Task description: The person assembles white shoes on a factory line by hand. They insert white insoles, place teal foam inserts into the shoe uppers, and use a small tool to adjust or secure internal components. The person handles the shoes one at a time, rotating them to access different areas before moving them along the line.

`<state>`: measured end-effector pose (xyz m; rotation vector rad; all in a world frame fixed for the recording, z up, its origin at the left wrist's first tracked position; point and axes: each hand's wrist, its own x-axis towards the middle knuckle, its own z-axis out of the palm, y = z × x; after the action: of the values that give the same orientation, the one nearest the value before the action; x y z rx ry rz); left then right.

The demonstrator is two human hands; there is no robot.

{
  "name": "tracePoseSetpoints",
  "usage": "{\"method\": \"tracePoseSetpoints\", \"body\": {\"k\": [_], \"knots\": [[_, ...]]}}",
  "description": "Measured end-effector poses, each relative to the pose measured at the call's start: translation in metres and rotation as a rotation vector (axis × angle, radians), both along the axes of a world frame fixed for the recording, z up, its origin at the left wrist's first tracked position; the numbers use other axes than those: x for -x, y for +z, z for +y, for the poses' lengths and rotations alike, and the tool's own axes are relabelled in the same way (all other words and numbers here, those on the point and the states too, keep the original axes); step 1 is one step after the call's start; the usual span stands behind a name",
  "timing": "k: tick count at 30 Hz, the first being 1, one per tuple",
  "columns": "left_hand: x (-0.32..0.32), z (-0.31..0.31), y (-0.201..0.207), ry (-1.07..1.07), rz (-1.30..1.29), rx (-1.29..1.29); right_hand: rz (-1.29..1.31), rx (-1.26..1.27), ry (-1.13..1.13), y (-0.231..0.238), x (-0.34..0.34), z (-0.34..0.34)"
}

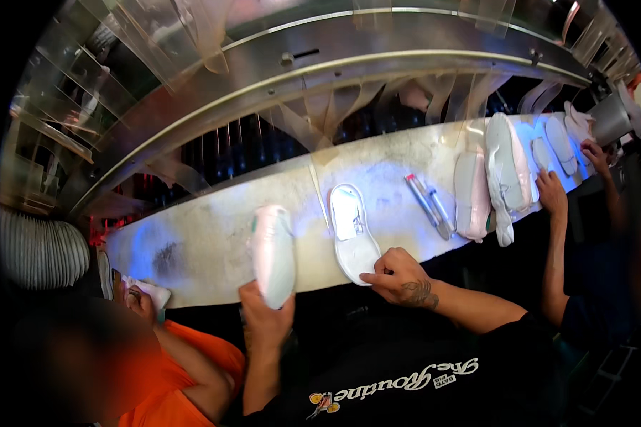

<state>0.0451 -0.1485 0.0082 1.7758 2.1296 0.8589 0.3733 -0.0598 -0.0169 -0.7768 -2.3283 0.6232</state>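
My left hand (pixel 267 313) is closed round the lower end of a pale pink and white shoe upper (pixel 273 249), held upright at the near edge of the worktable and slightly blurred. To its right, a white shoe sole (pixel 355 245) lies on the table with its hollow inner side up. A bright white patch covers the sole's far half. My right hand (pixel 402 276), with a tattooed wrist, pinches the near right edge of this sole between thumb and bent fingers.
Two pen-like tools (pixel 429 205) lie right of the sole. Several pale shoes (pixel 506 164) stand farther right, beside a co-worker's hands (pixel 552 191). An orange-sleeved co-worker (pixel 199 370) works at left. Behind the table (pixel 206 220) runs a metal machine (pixel 285 67) with hanging clear strips.
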Motion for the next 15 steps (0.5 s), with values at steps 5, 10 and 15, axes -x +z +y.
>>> {"method": "tracePoseSetpoints", "body": {"k": [5, 10, 15], "knots": [[-0.034, -0.028, -0.001, -0.084, 0.052, -0.034, -0.022, 0.118, 0.079, 0.026, -0.003, 0.002], [-0.018, 0.011, 0.044, -0.235, 0.158, -0.098, 0.065, 0.093, -0.073, 0.037, -0.003, 0.022], [-0.030, 0.089, 0.053, -0.365, 0.239, -0.166, 0.114, 0.078, -0.211, 0.033, 0.014, 0.045]]}}
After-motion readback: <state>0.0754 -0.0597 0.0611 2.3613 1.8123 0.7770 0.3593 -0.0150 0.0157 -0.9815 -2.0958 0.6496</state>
